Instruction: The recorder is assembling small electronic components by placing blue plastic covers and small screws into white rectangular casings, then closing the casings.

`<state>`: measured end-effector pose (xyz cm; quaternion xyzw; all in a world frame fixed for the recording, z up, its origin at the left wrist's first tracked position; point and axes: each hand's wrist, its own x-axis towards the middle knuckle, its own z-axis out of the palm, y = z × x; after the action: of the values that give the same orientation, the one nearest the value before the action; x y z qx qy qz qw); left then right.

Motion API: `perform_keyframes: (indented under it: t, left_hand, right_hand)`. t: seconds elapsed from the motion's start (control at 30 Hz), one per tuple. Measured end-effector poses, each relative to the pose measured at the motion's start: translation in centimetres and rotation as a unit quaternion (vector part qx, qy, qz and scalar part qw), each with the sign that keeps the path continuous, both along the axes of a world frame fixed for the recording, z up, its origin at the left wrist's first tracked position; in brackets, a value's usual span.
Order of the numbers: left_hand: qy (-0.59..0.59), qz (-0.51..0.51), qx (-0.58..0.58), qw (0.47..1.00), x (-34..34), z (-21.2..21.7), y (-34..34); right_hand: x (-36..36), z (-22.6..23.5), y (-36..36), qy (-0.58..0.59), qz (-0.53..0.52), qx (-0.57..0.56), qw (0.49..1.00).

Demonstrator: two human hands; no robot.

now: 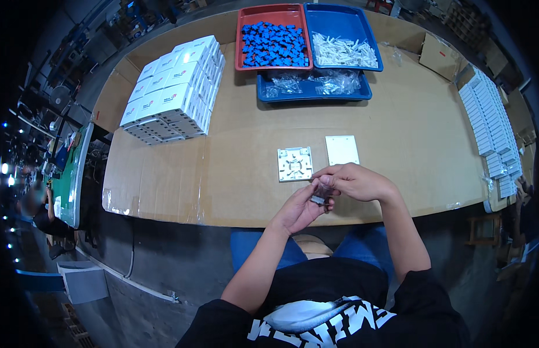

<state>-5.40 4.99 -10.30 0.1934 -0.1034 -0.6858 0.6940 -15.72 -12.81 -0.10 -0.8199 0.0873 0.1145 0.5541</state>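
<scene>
Both hands raised just above the near edge of the cardboard-covered counter [397, 133], meeting over its front middle. Left hand [298, 211] palm up, fingers curled around a small clear plastic bag with a dark metal part inside [322, 194] — held from below. Right hand [356, 182] above it, fingertips pinched narrow on the top of the same bag. Bag held in the air between the two hands, clear of the counter surface.

Just beyond the hands, flat on the counter: a square white plastic base plate with moulded ribs and cut-outs [295, 164], open face up. Just beside it to the right, apart from it — a plain white rectangular cover plate [342, 150].

Far edge of the counter, centre: a red plastic tray filled with small blue plastic parts [273, 43]; touching it on the right, a blue plastic tray holding white plastic strips [342, 49]; in front of both, a second blue tray with small clear bags [313, 87].

Far left: a stacked block of white cardboard boxes [174, 93], several layers high. Right edge: long rows of white flat plates [490, 122], laid side by side. Beyond these, an open brown cardboard carton [440, 55].
</scene>
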Motion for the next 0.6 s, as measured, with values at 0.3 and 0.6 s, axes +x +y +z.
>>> perform_keyframes:
  t: [0.3, 0.6]
  left_hand:
    - [-0.019, -0.004, -0.013, 1.000, 0.1, -0.4, -0.2]
    - [-0.021, 0.011, -0.019, 1.000, 0.1, 0.0, 0.1]
  right_hand:
    - [0.0, -0.6, -0.3, 0.017, -0.033, 0.088, 0.995]
    - [0.3, -0.9, -1.6, -0.027, -0.021, 0.048, 0.998]
